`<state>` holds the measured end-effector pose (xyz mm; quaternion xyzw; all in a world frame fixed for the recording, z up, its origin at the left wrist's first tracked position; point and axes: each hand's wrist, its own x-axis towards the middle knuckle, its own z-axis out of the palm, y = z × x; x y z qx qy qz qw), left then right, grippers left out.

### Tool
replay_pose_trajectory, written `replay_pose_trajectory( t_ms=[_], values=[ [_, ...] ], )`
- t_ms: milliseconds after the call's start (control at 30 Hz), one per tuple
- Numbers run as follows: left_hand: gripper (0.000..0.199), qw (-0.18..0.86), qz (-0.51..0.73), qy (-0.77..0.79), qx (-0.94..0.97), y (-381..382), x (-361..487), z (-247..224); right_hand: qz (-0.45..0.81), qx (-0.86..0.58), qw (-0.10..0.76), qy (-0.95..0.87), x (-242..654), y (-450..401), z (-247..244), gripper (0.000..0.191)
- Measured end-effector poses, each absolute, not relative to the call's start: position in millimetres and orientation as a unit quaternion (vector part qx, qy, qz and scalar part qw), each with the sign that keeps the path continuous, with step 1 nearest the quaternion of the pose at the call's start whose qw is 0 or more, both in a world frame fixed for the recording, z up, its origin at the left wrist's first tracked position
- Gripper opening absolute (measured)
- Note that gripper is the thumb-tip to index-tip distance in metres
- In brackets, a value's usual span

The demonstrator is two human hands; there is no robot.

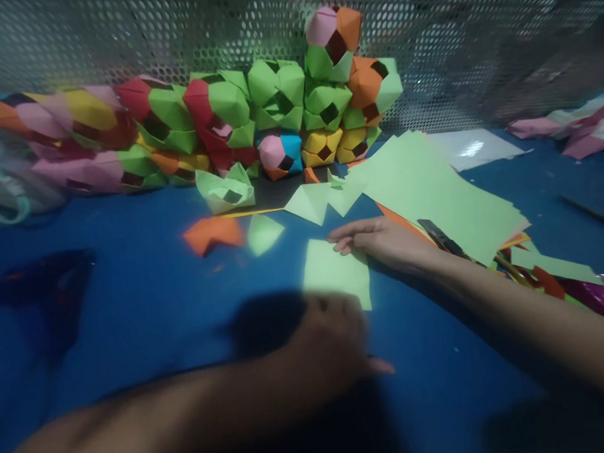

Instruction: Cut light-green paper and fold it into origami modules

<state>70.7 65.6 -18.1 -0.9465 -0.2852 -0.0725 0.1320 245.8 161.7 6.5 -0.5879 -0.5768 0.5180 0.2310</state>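
A light green paper square lies on the blue table. My right hand rests at its upper right corner, index finger stretched out to the left and the other fingers lower, nothing visible gripped. Over the near edge of the sheet is my left hand, dark and blurred; its thumb points right, while its fingers are mostly hidden. Just beyond the square are a folded pale green piece, a folded orange piece and a folded green paper.
Stacked folded-paper balls line a perforated metal panel. A fan of green sheets lies at right, with a dark-bladed cutter, paper scraps and a purple packet. A dark translucent item sits left.
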Motion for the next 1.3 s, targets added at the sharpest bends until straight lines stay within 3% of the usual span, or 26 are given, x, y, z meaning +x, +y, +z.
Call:
replay_pose_trajectory(
  t_ms=[100,233,333,467,633,800,1067,1200,1300],
  values=[
    [0.077,0.131,-0.058,-0.285,-0.948,64.9,70.6,-18.4,0.49,-0.595,0.241,-0.589,254.3,161.7,7.9,0.032],
    [0.076,0.123,-0.053,-0.285,-0.949,64.3,70.3,-18.8,0.338,-0.596,0.261,-0.68,254.4,146.2,18.1,0.031],
    [0.073,0.122,-0.059,-0.282,-0.95,64.0,70.3,-19.0,0.239,-0.467,0.281,-0.803,243.4,130.4,21.5,0.032],
    [0.076,0.132,-0.065,-0.289,-0.946,64.3,71.5,-17.3,0.147,-0.301,0.211,-0.918,232.5,125.0,8.9,0.034],
    [0.072,0.132,-0.046,-0.281,-0.949,64.1,72.0,-12.7,0.047,-0.282,0.125,-0.95,239.2,138.6,-15.2,0.045],
    [0.073,0.144,-0.029,-0.278,-0.949,63.3,72.4,-11.3,0.079,-0.283,0.057,-0.954,245.4,143.9,-27.7,0.061],
    [0.062,0.111,-0.039,-0.267,-0.957,66.0,70.3,-13.5,0.223,-0.308,0.041,-0.924,242.8,150.7,-12.8,0.065],
    [0.061,0.123,-0.053,-0.266,-0.955,66.2,66.2,-15.2,0.377,-0.382,0.111,-0.836,246.9,151.3,9.9,0.053],
    [0.063,0.131,-0.062,-0.266,-0.953,65.5,61.1,-14.5,0.371,-0.426,0.186,-0.804,251.3,136.6,20.0,0.049]
  ],
)
